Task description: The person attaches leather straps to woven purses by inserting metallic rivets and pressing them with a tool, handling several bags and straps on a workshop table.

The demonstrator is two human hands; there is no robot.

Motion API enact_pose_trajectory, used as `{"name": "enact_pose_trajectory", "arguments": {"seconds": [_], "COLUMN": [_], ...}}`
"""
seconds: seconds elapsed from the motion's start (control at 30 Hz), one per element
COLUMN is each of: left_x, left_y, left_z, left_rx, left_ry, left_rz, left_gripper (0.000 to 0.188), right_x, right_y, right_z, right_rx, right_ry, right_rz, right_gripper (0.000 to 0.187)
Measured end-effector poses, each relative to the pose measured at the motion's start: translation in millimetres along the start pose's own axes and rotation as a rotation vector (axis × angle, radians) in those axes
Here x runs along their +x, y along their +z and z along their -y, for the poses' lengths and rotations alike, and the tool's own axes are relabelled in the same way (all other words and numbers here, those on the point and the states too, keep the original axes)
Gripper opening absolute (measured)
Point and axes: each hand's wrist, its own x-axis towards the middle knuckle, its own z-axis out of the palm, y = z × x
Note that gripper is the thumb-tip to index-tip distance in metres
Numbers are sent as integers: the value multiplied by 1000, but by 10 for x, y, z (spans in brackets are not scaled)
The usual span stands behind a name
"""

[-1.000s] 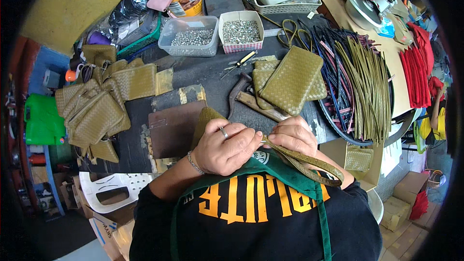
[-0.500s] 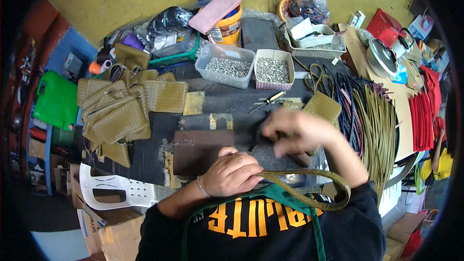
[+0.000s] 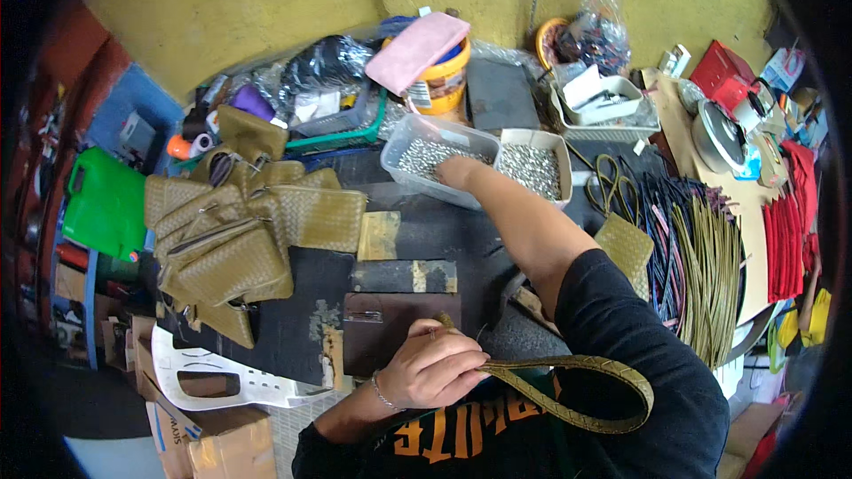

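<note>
Cardboard box [image 3: 167, 426], lower left, printed with letters. Left hand [image 3: 437, 365] pinches an olive strap [image 3: 568, 362]; right hand [image 3: 455, 172] in clear tub [image 3: 426, 189] of metal bits [image 3: 421, 158], fingers buried, grip can't be told. Strap loops rightward over orange shirt lettering [image 3: 457, 430].

Worn on the person's head, the left fisheye camera looks down and forward from close above the left hand [image 3: 437, 365] and right hand [image 3: 456, 172], taking in the worktable [image 3: 444, 238] across the middle and, farther off, the yellow wall [image 3: 266, 9].
</note>
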Motion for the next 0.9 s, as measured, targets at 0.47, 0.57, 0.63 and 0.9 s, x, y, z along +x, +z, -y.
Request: {"name": "enact_pose_trajectory", "arguments": {"seconds": [0.47, 0.57, 0.63, 0.9], "left_x": [120, 82, 94, 347], "left_y": [125, 119, 109, 163], "left_z": [-129, -209, -249, -299], "left_rx": [-52, -48, -54, 91], "left_ry": [58, 78, 96, 329], "left_rz": [135, 146, 153, 278], "left_gripper": [19, 20, 21, 32], "right_x": [-336, -524, -776, -2707], "right_y": [-382, -376, -446, -659], "right_z": [-64, -95, 6, 357], "right_rx": [203, 399, 805, 1553], "right_ry": [96, -61, 62, 25], "right_rz": [-196, -388, -530, -378], "right_gripper": [24, 15, 14, 15]}}
